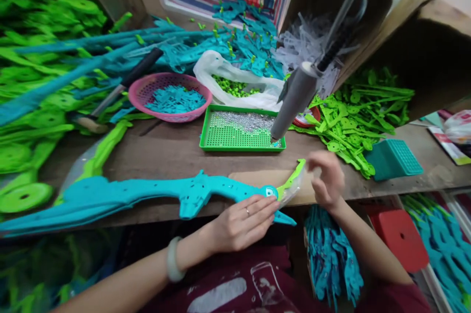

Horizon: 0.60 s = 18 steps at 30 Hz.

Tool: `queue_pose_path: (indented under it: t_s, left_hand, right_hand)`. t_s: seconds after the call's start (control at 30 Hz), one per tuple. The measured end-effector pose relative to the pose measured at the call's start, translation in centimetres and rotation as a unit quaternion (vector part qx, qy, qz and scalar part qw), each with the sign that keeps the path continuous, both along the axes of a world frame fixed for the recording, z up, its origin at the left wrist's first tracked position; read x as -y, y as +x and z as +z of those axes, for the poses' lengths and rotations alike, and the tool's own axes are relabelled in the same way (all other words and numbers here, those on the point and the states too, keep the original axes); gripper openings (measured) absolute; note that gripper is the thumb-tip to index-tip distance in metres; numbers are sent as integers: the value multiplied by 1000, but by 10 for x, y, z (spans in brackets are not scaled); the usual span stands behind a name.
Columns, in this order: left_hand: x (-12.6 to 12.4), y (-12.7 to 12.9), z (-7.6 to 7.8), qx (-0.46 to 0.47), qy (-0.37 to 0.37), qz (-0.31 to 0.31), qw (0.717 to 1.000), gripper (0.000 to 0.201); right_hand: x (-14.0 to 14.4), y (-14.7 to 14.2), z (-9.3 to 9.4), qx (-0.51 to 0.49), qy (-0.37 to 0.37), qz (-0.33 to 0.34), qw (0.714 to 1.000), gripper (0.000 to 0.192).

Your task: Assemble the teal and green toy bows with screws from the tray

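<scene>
A long blue plastic toy bow [147,190] lies across the front of the bench. A green limb piece [292,178] with a clear plastic part [293,189] sticks out at its right end. My left hand [245,220] rests flat on the bow's right end, fingers stretched out beside a round white-and-blue mark. My right hand [327,178] is raised just right of the green limb, blurred, with fingers curled and a gap to the thumb; nothing shows in it. A grey electric screwdriver [296,99] hangs tip down above the right end of a green tray [206,143] of small screws.
Behind stand a pink basket [134,92] of blue pieces and a white bag [209,65] of small green pieces. Green parts [346,126] are heaped on the right, beside a teal basket [393,158]. More green parts [33,72] pile up left. A red stool [401,239] stands below.
</scene>
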<state>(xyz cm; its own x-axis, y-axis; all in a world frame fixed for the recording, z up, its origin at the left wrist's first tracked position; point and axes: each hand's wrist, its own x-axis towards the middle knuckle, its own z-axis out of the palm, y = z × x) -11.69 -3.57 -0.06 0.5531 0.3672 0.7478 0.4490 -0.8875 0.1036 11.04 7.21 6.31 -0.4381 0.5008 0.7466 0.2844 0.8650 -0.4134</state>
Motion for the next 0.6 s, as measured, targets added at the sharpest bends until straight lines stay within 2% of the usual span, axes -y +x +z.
queue_pose_path:
  t_s: [0.03,0.07,0.1,0.17,0.23,0.33,0.4,0.5,0.6]
  left_hand:
    - [2,3,-3,-10,-2,11,1000,21]
    - [5,5,-4,-23,-6,21,999,20]
    - [6,4,-3,-38,-15,29,999,19]
    - [5,-4,5,-53,-29,36,998,16]
    - [-11,-19,17,-28,-38,48,998,16]
    - [-67,-47,31,-4,-87,88,992,27]
    - [-118,-61,32,-108,-140,60,983,32]
    - [-182,-71,22,-195,-185,-7,963,37]
    - [-208,-79,10,-206,-188,-23,960,43]
  right_hand:
    - [-15,-12,3,-41,-61,-13,997,55]
    - [-31,-25,6,-58,-125,9,990,57]
    - [-46,-38,10,-53,-195,63,977,55]
    - [-70,-61,19,-21,-313,193,930,43]
    - [-87,-74,25,-22,-380,256,888,37]
    - [-104,-83,27,-110,-391,243,881,45]
    - [-113,-86,23,-174,-385,216,880,48]
    - [-119,-93,15,-242,-370,172,880,40]
    - [-120,-102,3,-291,-340,152,881,37]
